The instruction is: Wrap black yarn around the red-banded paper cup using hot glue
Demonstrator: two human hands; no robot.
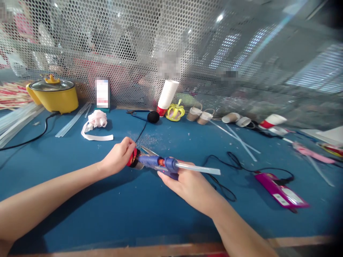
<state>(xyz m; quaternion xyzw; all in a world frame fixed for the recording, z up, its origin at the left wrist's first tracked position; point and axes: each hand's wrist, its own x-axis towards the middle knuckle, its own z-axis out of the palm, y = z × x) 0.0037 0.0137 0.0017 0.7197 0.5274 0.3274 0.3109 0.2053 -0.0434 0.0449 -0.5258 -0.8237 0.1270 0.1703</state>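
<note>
Near the middle of the table, my left hand (118,156) is closed around a red paper cup (130,159) with black cord wound about it; my fingers hide part of the cup. The loose black cord (141,132) runs back to a dark ball of cord (153,117). My right hand (194,185) grips a blue hot glue gun (152,161), its nozzle against or just in front of the cup. A clear glue stick (200,168) sticks out of the gun's back end. Behind the gun lies a pointed metal blade (148,150), partly covered.
A yellow electric pot (57,98), a phone (102,93), white ribbon (98,121), stacked paper cups (167,96) and a yellow crown-like basket (175,111) line the perforated metal screen (128,53). At right lie a purple power strip (281,191) and a black cable (227,196).
</note>
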